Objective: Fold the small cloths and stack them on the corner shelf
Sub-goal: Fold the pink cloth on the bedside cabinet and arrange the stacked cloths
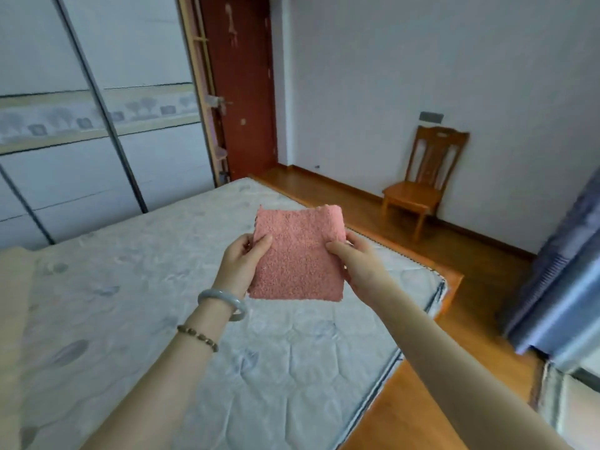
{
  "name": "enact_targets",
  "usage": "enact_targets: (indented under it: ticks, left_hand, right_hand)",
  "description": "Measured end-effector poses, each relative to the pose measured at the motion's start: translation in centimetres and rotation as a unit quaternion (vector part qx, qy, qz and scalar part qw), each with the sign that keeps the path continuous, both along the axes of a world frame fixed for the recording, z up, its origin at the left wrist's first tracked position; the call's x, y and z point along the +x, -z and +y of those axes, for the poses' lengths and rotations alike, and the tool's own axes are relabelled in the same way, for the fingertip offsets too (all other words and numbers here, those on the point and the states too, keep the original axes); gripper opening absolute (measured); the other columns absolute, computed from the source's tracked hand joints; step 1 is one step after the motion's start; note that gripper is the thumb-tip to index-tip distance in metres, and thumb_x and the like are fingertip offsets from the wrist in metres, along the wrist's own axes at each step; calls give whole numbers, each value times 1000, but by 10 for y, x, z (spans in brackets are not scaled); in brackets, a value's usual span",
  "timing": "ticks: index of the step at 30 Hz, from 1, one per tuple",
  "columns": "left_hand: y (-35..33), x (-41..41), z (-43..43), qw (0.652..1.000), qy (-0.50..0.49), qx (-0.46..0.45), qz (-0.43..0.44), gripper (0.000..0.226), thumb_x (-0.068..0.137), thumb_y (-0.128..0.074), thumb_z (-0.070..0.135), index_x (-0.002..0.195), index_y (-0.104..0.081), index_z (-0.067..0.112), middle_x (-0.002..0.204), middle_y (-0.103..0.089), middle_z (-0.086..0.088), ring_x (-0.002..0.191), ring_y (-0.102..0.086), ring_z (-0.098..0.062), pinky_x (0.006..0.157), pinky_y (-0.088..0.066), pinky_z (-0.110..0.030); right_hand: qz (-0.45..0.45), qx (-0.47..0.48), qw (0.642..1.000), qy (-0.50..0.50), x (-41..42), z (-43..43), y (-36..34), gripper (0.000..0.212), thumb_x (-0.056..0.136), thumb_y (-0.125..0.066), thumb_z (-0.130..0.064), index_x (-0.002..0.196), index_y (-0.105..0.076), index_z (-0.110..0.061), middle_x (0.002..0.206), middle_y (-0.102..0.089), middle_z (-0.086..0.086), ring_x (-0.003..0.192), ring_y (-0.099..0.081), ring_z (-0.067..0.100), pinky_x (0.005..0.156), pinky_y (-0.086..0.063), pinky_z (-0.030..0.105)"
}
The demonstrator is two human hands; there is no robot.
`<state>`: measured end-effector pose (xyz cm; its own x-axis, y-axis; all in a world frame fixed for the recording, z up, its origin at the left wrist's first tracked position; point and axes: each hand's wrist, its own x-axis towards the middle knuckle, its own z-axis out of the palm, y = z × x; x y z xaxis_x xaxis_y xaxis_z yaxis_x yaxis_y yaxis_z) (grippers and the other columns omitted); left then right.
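Above the mattress (162,287), both hands grip a pink cloth (298,254).

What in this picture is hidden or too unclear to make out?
Head view: fingers of the left hand and right hand, behind the pink cloth; only thumbs show.
Head view: the cloth's far side, so fold count unclear.
Head view: narrow shelves by the door, contents too blurred.
Head view: curtain, cut by the right edge.

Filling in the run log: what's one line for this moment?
left hand: pinches cloth | right hand: pinches cloth | cloth: pink, held up over mattress
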<state>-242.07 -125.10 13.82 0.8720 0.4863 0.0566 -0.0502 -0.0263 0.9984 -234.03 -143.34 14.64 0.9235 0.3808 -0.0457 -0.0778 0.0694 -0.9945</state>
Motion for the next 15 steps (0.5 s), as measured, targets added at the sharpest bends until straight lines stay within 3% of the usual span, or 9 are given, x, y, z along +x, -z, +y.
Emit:
enact_targets:
  ticks: [5,11,15]
  left_hand:
    - [-3,98,-87,994,108,28,6,25,85,-64,43,70,-60,24,75,-63,2,81,-61,-23,73,-46,-39]
    - [0,214,-180,974,220,45,18,44,74,-63,64,88,-66,23,103,-64,-18,99,-61,-38,91,-48,-57]
    - [-4,290,-244,959,280,37,22,37,86,-59,50,95,-64,14,99,-65,-10,99,-61,-31,90,-48,-49]
  right_hand:
    - [7,-18,991,131,56,-96,5,34,92,-59,-20,124,-54,-13,116,-61,6,105,-61,24,92,-53,44]
    - [19,-2,972,236,124,-196,11,21,92,-59,-17,113,-58,-16,105,-63,4,94,-62,18,65,-52,26]
    - [28,3,955,296,180,-255,10,27,90,-61,-18,116,-59,-13,111,-62,8,104,-61,24,88,-55,42]
